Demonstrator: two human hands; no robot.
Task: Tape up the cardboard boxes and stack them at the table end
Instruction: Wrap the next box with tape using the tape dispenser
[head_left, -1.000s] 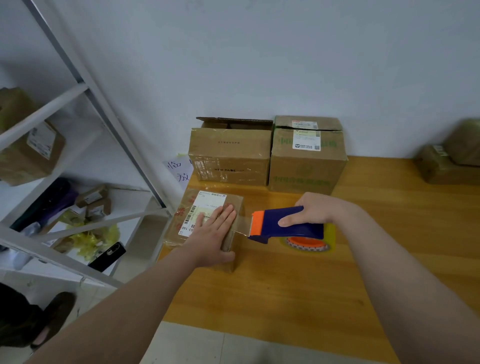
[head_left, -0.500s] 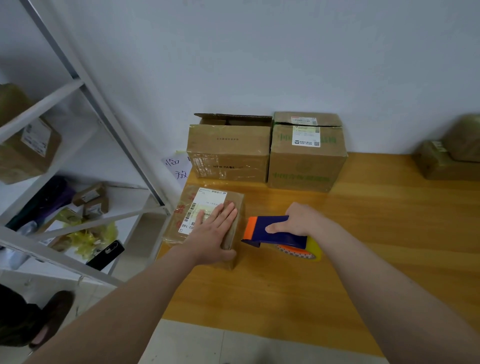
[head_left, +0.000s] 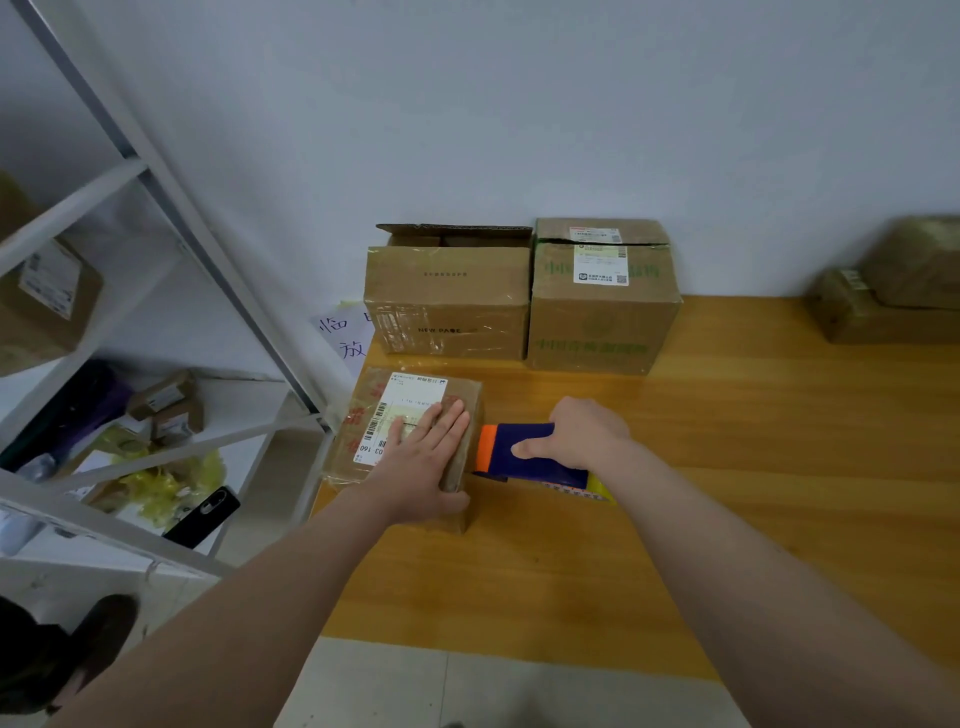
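The blue-and-orange plastic tape dispenser (head_left: 550, 470) has slid left since a second ago, its orange end now touching the right side of the small brown cardboard box (head_left: 374, 410) with a white shipping label, at the left edge of the wooden table (head_left: 727, 467). The right hand (head_left: 582, 434) grips the dispenser just right of that box; the left hand (head_left: 421, 462) presses flat on the box's top, fingers straight. Behind it stand two larger cardboard boxes (head_left: 447, 306).
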